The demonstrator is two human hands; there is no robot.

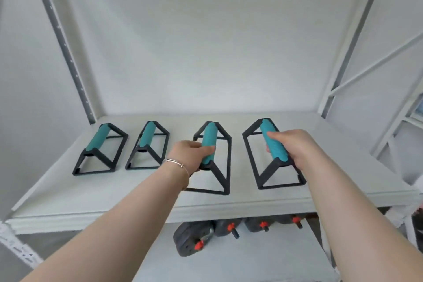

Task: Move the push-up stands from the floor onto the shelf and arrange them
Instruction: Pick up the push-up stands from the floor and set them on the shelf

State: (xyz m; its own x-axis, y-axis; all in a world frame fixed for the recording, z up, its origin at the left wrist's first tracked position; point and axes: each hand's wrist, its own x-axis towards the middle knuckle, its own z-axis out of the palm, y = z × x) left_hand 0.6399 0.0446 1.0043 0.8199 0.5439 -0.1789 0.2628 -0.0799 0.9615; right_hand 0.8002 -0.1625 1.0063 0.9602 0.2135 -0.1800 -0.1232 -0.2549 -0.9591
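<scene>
Head view: four push-up stands sit in a row on the white shelf point(68, 190).

My left hand point(190, 155) has its fingers wrapped round the teal grip of the third stand point(211, 142); my right hand point(295, 146) is closed round the fourth stand point(267, 130) at 3 o'clock. Two free stands point(100, 142) point(147, 137) rest towards 9 o'clock. Dumbbells point(190, 240) lie at 6 o'clock below.

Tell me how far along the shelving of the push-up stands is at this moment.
Done: two stands sit free on the shelf. In hand: the left hand grips a third stand and the right hand a fourth, both at shelf level. Left: releasing and aligning these two; the floor is out of view.
</scene>
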